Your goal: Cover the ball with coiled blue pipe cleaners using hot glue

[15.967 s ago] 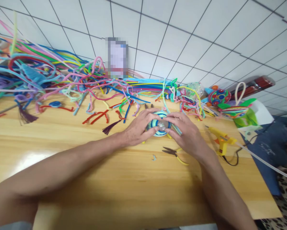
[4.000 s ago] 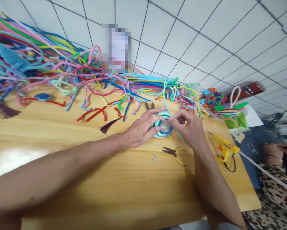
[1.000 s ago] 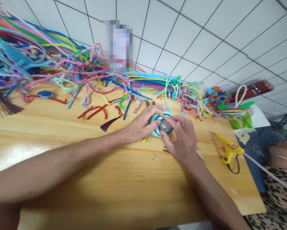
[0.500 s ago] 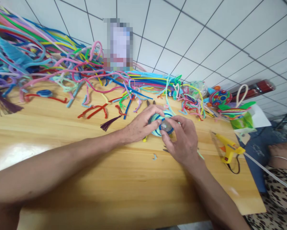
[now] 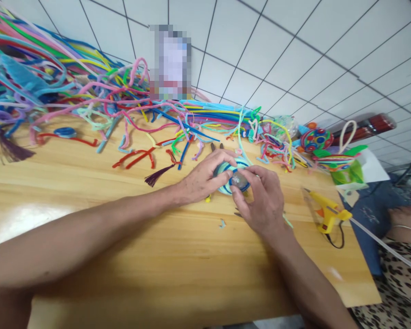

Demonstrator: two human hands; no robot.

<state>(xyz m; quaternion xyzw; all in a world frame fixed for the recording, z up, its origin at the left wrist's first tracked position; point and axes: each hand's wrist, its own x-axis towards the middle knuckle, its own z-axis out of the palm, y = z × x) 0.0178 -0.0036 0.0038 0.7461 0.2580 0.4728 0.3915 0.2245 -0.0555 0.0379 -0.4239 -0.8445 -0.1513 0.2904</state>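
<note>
A round coil of blue, teal and white pipe cleaners (image 5: pixel 226 186) with a clear shiny middle (image 5: pixel 238 178) rests on the wooden table (image 5: pixel 157 256). My left hand (image 5: pixel 201 178) curls round its left side and holds it. From the right, my right hand (image 5: pixel 260 201) pinches at the clear middle, thumb below and fingers above. A pale teal pipe cleaner (image 5: pixel 240 132) runs up from the coil toward the wall. Small pliers under my right hand are mostly hidden.
A big heap of coloured pipe cleaners (image 5: pixel 54 91) fills the back left of the table. A yellow glue gun (image 5: pixel 327 210) lies at the right with its cord. Finished colourful pieces (image 5: pixel 317 139) sit at the back right. Another person's arm (image 5: pixel 406 219) shows at the far right.
Over the last second both hands have stayed on the coil with almost no movement. Four seconds ago my right hand pinched the strand higher; it now sits lower, over the pliers.
</note>
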